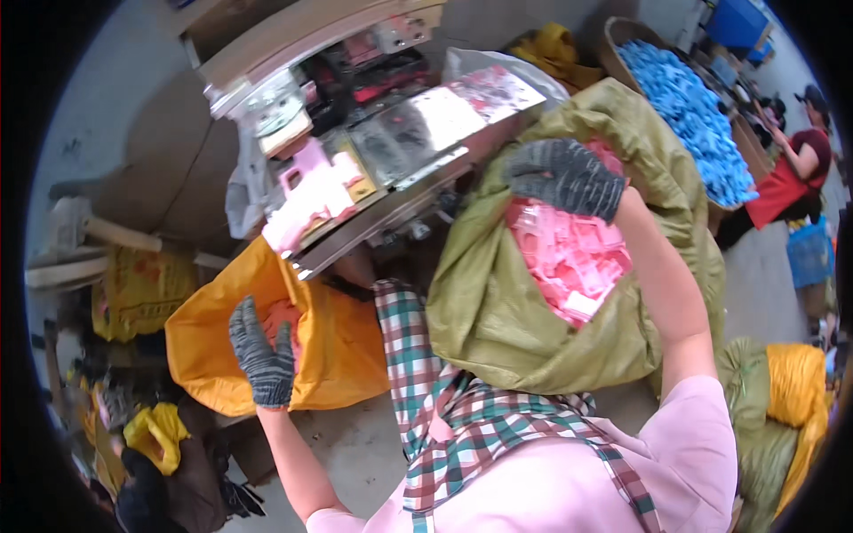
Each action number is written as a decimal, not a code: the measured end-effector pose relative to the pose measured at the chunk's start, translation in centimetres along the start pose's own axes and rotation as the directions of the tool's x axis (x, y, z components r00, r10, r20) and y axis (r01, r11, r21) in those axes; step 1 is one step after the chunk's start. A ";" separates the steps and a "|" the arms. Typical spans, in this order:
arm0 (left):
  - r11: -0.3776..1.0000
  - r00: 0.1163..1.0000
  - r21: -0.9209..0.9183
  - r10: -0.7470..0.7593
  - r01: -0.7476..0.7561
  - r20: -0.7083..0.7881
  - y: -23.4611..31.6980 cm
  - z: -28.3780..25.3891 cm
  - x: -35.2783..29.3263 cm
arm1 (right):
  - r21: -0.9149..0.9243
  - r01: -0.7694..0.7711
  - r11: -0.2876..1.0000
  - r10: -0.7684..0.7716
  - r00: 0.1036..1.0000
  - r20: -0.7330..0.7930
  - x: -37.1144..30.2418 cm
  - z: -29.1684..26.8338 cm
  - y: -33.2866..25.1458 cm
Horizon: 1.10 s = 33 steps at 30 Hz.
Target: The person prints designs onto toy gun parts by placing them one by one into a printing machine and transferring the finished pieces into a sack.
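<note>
My left hand [264, 353], in a grey knitted glove, is held over the yellow-orange sack [342, 346] with its thumb and fingers spread and nothing in them. Salmon-coloured pieces [283, 322] show inside that sack. Over the opening of a large olive-green sack [480, 329] is my right hand [566, 178], gloved the same way, its fingers together and bent downward. What lies beneath those fingers is hidden. Many small pink plastic pieces [569, 253] fill the green sack just below it.
A machine [391, 67] with a metal worktable [395, 169] stands ahead, pink plastic pieces [311, 191] heaped at its left end. Far right, a basket holds blue pieces [684, 115], near a person in red [791, 169]. Yellow sacks [797, 382] lie at right.
</note>
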State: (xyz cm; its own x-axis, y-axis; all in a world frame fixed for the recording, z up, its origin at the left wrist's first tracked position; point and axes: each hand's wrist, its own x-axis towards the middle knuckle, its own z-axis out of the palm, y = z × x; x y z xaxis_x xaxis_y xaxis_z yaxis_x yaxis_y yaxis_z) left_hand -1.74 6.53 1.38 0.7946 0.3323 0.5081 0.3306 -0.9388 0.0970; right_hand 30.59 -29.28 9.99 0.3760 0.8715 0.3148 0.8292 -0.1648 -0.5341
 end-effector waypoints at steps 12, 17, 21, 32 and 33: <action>0.961 0.901 -0.245 0.012 -0.131 -0.434 8.4 0.8 6.2 | -0.358 -0.467 0.808 0.424 0.884 -0.196 -6.5 4.3 13.2; 0.938 0.919 -0.303 0.039 -0.169 -0.393 9.8 0.1 9.6 | -0.427 -0.253 0.868 0.237 0.967 -0.092 -7.7 1.6 13.2; 0.955 0.988 -0.287 0.038 -0.080 -0.151 9.0 -0.3 12.4 | -0.163 -0.513 0.843 0.515 0.856 -0.030 -9.0 -4.0 4.4; 0.970 0.973 0.081 0.231 -0.230 -0.005 9.0 -1.5 7.4 | 0.487 0.118 0.866 0.032 0.957 -0.289 0.4 1.6 -4.0; 0.968 0.971 0.084 0.238 -0.235 -0.019 8.5 -1.9 5.8 | 0.319 0.091 0.943 -0.006 0.966 -0.257 2.5 2.7 -3.9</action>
State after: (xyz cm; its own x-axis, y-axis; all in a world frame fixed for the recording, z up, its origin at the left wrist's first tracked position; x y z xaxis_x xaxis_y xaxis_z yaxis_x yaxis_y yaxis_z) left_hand 4.72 0.32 6.80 0.8404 0.0978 0.5330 0.1760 -0.9795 -0.0978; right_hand 27.17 -25.21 10.73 0.4648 0.7244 0.5092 0.6845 0.0708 -0.7255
